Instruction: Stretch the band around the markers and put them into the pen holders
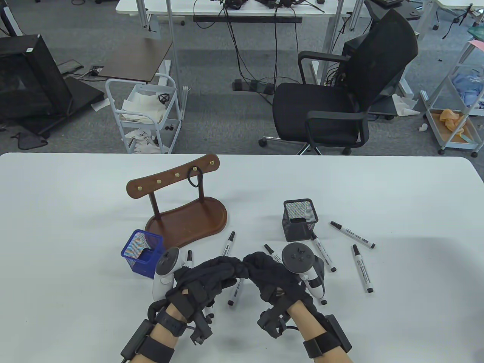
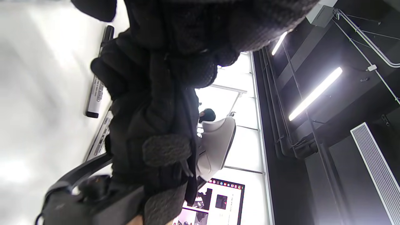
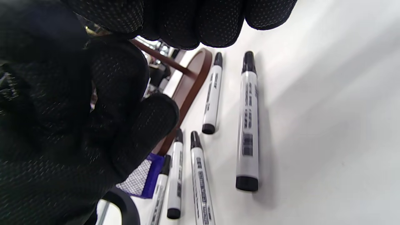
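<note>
My left hand point(image 1: 221, 268) and right hand point(image 1: 261, 266) meet fingertip to fingertip over the near middle of the table, fingers curled. In the right wrist view the thumb and forefinger point(image 3: 131, 103) press together; no band shows between them. A black band point(image 1: 194, 177) hangs from a hook on the wooden rack point(image 1: 185, 223). Several white markers lie loose: one point(image 1: 228, 245) beyond the hands, one point(image 1: 234, 293) under them, others point(image 1: 362, 274) to the right. The blue mesh holder point(image 1: 141, 253) stands left of my left hand, the black mesh holder point(image 1: 300, 219) beyond my right.
The white table's point(image 1: 75, 227) far edge runs behind the rack. Beyond it stand a black office chair point(image 1: 340, 98) and a small white trolley point(image 1: 143, 113) on the floor.
</note>
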The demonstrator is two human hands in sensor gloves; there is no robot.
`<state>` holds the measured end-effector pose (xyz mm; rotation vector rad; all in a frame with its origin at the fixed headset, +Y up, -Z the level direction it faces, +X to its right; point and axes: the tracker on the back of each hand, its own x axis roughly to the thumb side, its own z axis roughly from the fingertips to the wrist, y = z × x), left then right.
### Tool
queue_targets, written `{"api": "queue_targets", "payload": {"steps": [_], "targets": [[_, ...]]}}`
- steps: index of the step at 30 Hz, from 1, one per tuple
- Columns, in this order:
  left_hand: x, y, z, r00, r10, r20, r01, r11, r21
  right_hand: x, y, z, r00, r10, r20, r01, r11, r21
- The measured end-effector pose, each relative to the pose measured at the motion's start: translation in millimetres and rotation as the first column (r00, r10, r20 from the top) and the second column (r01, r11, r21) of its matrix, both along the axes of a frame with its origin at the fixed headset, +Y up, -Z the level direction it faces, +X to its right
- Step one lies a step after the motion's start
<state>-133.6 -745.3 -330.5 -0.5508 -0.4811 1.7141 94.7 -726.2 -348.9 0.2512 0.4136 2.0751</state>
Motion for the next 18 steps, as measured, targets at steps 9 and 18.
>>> {"api": "queue_targets", "payload": {"steps": [9,18], "targets": [[1.8,9.7,1.1,0.991,-0.090,0.102,0.079,0.991,0.108,-15.9,13.2,-22.5,0.994,-0.097,-0.056,0.094,0.995,-0.040],[-8.2,18.3,0.4,0.978,-0.202,0.044,0.194,0.970,0.143,-17.6,32.0,-15.3,0.927,-0.327,-0.184,0.327,0.945,-0.030]]}}
